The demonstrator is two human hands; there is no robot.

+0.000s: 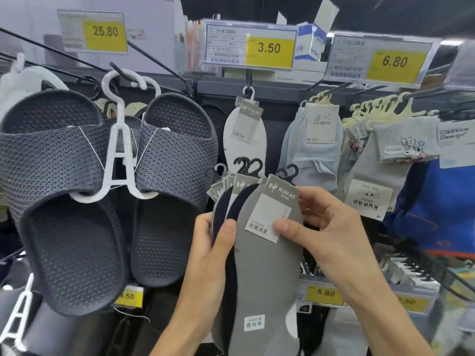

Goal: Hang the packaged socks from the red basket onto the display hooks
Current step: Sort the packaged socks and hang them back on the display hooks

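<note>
My left hand grips a fanned stack of packaged socks from the left, thumb on the front. The stack holds grey and navy pairs with grey KUN AO cards and small black hangers on top. My right hand pinches the front grey pair at its card, thumb on the white label. Above them a white pair of the same brand hangs on the display hook under the 3.50 price tag. The red basket is out of view.
Dark slippers on a white hanger hang at the left. Light blue socks and grey cartoon socks hang on hooks to the right. Price tags 25.80 and 6.80 stick out above.
</note>
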